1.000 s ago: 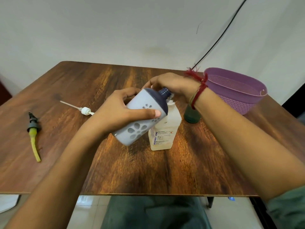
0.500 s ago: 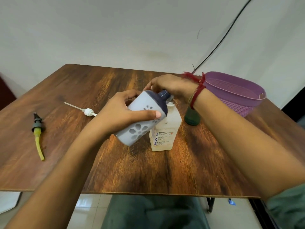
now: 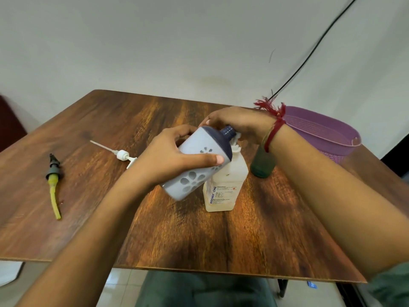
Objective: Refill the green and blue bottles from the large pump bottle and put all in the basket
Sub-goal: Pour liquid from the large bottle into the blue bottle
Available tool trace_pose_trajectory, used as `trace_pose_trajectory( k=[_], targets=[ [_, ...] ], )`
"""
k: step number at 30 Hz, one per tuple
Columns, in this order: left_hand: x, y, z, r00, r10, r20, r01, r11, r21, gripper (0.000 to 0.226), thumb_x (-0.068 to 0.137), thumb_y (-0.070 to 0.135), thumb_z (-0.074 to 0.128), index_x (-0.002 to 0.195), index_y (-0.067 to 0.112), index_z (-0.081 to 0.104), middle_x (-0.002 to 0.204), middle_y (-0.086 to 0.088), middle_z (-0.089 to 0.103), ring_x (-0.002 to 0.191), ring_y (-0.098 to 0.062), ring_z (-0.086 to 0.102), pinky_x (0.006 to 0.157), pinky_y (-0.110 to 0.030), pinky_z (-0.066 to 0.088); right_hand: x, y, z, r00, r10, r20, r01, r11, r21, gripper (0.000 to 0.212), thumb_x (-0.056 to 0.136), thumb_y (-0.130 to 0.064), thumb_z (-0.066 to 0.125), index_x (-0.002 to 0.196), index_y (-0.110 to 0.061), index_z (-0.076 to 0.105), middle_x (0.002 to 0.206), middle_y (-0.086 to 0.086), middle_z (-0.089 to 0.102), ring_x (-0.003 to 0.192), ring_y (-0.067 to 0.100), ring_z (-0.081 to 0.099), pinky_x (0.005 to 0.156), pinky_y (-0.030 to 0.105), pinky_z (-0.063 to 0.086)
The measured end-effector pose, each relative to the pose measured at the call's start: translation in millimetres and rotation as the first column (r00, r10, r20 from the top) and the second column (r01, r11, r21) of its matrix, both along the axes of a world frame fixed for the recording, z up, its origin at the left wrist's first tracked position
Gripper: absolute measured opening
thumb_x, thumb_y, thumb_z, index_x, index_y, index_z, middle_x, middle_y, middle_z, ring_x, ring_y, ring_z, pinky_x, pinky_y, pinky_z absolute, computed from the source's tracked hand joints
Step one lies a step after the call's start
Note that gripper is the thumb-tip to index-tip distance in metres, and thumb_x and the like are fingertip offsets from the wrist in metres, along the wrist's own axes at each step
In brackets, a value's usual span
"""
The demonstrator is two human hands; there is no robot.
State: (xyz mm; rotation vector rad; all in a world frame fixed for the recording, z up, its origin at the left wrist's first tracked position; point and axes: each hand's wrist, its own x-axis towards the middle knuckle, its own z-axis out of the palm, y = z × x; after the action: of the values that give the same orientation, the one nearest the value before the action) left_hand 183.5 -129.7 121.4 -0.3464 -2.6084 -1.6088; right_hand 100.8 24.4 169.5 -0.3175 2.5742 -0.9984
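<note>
My left hand (image 3: 170,160) grips the blue bottle (image 3: 197,171), pale with flower marks and a dark top, and holds it tilted with its open threaded neck up and to the right. My right hand (image 3: 241,124) curls over that dark top and neck from behind; a small white piece shows under its palm. Just below stands the large bottle (image 3: 225,185), pale with a printed label and no pump on it. The green bottle (image 3: 262,165) stands behind my right wrist. On the right side of the table sits the purple basket (image 3: 345,149), with nothing visible inside.
The white pump head with its long tube (image 3: 121,154) lies on the wooden table (image 3: 199,235) to the left. Farther left lies a dark cap with a yellow tube (image 3: 53,185). A black cable (image 3: 309,54) runs down the wall behind the basket.
Both hands and the blue bottle stay in almost the same pose. Only the view has shifted slightly.
</note>
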Motion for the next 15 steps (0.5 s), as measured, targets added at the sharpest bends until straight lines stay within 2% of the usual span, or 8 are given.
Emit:
trace_pose_trajectory(
  k=[4, 6, 9, 12, 13, 15],
  targets=[
    [-1, 0, -1, 1.000, -0.020, 0.002, 0.020, 1.000, -0.017, 0.058, 0.044, 0.069, 0.069, 0.091, 0.036, 0.061, 0.081, 0.009, 0.071, 0.068, -0.007, 0.070, 0.064, -0.031, 0.057, 0, 2, -8, 0.999, -0.034, 0.034, 0.038, 0.992, -0.121, 0.027, 0.093, -0.010, 0.044, 0.104, -0.017, 0.068, 0.108, 0.005, 0.061, 0.087, 0.020, 0.056, 0.061, 0.024, 0.047],
    [0, 0, -3, 1.000, -0.021, 0.010, 0.022, 1.000, -0.017, 0.060, 0.044, 0.068, 0.070, 0.093, 0.035, 0.062, 0.082, 0.009, 0.072, 0.069, -0.007, 0.070, 0.065, -0.033, 0.058, 0, 1, -11, 1.000, -0.026, 0.013, 0.027, 0.997, -0.076, 0.028, 0.092, -0.008, 0.044, 0.099, -0.018, 0.069, 0.109, 0.005, 0.060, 0.093, 0.023, 0.057, 0.070, 0.029, 0.048],
    [1, -1, -3, 1.000, -0.017, 0.004, 0.017, 1.000, -0.008, 0.064, 0.044, 0.067, 0.071, 0.098, 0.033, 0.063, 0.084, 0.008, 0.072, 0.070, -0.009, 0.070, 0.068, -0.037, 0.060, -1, -4, -4, 1.000, -0.013, -0.021, 0.013, 1.000, 0.017, 0.027, 0.094, -0.010, 0.043, 0.092, -0.022, 0.067, 0.115, 0.006, 0.061, 0.093, 0.026, 0.060, 0.069, 0.028, 0.048],
    [1, -2, -2, 1.000, -0.006, -0.011, 0.006, 1.000, 0.009, 0.062, 0.044, 0.067, 0.072, 0.096, 0.033, 0.063, 0.083, 0.009, 0.072, 0.070, -0.009, 0.070, 0.065, -0.034, 0.059, -3, -8, 4, 0.995, 0.069, -0.066, -0.061, 0.991, 0.117, 0.027, 0.095, -0.011, 0.042, 0.107, -0.015, 0.066, 0.118, 0.005, 0.060, 0.102, 0.024, 0.059, 0.077, 0.029, 0.050],
    [1, -2, -2, 1.000, -0.009, -0.006, 0.009, 1.000, 0.008, 0.062, 0.044, 0.067, 0.072, 0.096, 0.034, 0.063, 0.083, 0.010, 0.072, 0.070, -0.008, 0.070, 0.064, -0.032, 0.058, -3, -6, 2, 0.995, 0.078, -0.060, -0.072, 0.992, 0.100, 0.028, 0.095, -0.012, 0.041, 0.109, -0.014, 0.066, 0.116, 0.005, 0.060, 0.100, 0.022, 0.059, 0.077, 0.029, 0.050],
    [1, -2, -4, 0.999, -0.031, 0.011, 0.031, 0.999, 0.005, 0.064, 0.044, 0.066, 0.072, 0.098, 0.033, 0.063, 0.084, 0.010, 0.072, 0.070, -0.009, 0.071, 0.064, -0.031, 0.058, -1, 0, -5, 0.999, 0.048, -0.011, -0.048, 0.999, 0.001, 0.028, 0.095, -0.013, 0.041, 0.108, -0.016, 0.066, 0.108, 0.003, 0.060, 0.087, 0.017, 0.057, 0.067, 0.024, 0.049]
  ],
)
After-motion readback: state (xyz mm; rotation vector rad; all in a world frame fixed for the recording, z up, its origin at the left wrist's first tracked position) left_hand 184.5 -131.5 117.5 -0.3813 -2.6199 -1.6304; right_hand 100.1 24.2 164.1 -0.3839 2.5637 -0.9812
